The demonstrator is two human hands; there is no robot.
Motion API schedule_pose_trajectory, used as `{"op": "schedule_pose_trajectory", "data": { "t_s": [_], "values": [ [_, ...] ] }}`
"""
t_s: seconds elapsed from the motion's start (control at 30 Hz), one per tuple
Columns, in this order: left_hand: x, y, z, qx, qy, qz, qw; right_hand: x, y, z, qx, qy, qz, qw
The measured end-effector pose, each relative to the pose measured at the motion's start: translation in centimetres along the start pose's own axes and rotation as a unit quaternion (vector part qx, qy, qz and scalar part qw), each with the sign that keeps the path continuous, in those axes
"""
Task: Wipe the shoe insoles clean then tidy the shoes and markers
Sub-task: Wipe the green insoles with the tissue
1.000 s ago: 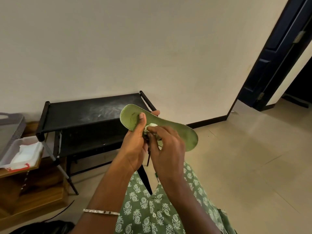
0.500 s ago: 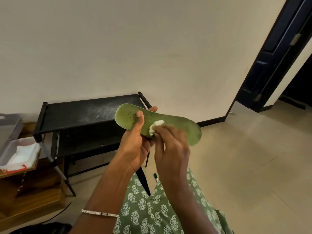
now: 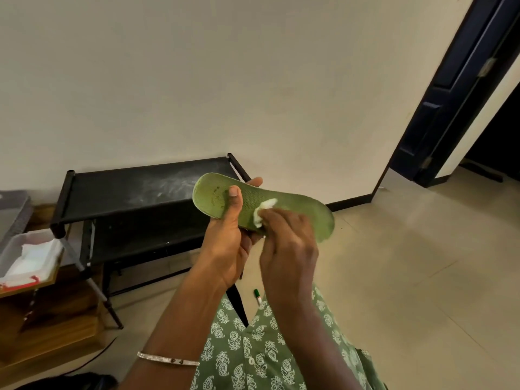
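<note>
A tray [image 3: 12, 243] of white cloths [image 3: 36, 257] sits at far left beside a black rack [image 3: 126, 190] against the wall. In front of the rack, a seated person holds 1 green insole [image 3: 298, 209] in mid-air above the lap. The left hand [image 3: 225, 249] grasps it near its left end, thumb flat on the top face and fingers wrapped beneath. The insole's long axis runs from upper left, over the rack, down to lower right, with the top face turned toward the camera. Faint dark marks at the left end suggest the toe, though that is not certain. At mid-length the right hand [image 3: 289, 243] pinches a small white wad [image 3: 263, 211] and presses it to the surface. Below the hands, 1 green-capped marker [image 3: 257, 295] lies on the floor beside the knee, and a dark door [image 3: 455, 88] stands open at far right. The right half of the insole hangs unsupported, so hard rubbing there could bend it or twist it out of the left hand's grasp. The wad is small enough to slip from the fingers. The patch under the thumb may go unwiped unless the hold is changed. A shifting foot could roll the loose marker away.
</note>
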State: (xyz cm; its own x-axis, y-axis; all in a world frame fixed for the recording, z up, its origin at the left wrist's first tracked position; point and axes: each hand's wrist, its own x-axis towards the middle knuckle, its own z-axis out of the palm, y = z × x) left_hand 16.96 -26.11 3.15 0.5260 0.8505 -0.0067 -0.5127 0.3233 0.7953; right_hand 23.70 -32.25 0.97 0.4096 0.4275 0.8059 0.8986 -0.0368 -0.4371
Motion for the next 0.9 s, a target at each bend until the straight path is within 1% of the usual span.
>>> {"op": "schedule_pose_trajectory", "data": {
  "t_s": [0.07, 0.13, 0.27, 0.37, 0.43, 0.57, 0.63, 0.73, 0.9],
  "values": [
    [-0.2, -0.1, 0.1, 0.012, -0.007, -0.004, 1.0, -0.4, -1.4, 0.2, 0.015, -0.027, -0.043, 0.999],
    [-0.3, -0.1, 0.0, 0.018, -0.006, -0.002, 1.0, -0.5, -1.4, 0.2, 0.021, -0.024, -0.054, 0.998],
    [-0.4, 0.5, -0.2, 0.003, 0.001, 0.008, 1.0, 0.0, 1.4, -0.3, -0.007, 0.012, -0.011, 1.0],
    [-0.3, 0.5, -0.2, -0.003, 0.008, 0.014, 1.0, 0.2, 3.3, -0.5, -0.041, 0.006, 0.046, 0.998],
    [-0.2, 0.5, 0.0, -0.004, 0.011, 0.015, 1.0, 0.1, 3.3, -0.4, -0.048, 0.0, 0.056, 0.997],
    [-0.3, 0.2, 0.3, 0.015, 0.01, 0.02, 1.0, -0.4, 0.7, 0.2, -0.024, 0.01, 0.009, 1.0],
    [-0.3, 0.1, 0.3, 0.01, 0.014, 0.014, 1.0, -0.8, -0.6, 0.4, -0.002, 0.002, -0.016, 1.0],
    [-0.3, 0.0, 0.1, 0.004, 0.014, 0.005, 1.0, -1.1, -0.5, 0.4, -0.019, -0.01, -0.027, 0.999],
    [-0.1, 0.0, -0.4, -0.012, 0.018, -0.001, 1.0, -0.3, 3.2, 0.2, -0.053, 0.005, 0.042, 0.998]
  ]
}}
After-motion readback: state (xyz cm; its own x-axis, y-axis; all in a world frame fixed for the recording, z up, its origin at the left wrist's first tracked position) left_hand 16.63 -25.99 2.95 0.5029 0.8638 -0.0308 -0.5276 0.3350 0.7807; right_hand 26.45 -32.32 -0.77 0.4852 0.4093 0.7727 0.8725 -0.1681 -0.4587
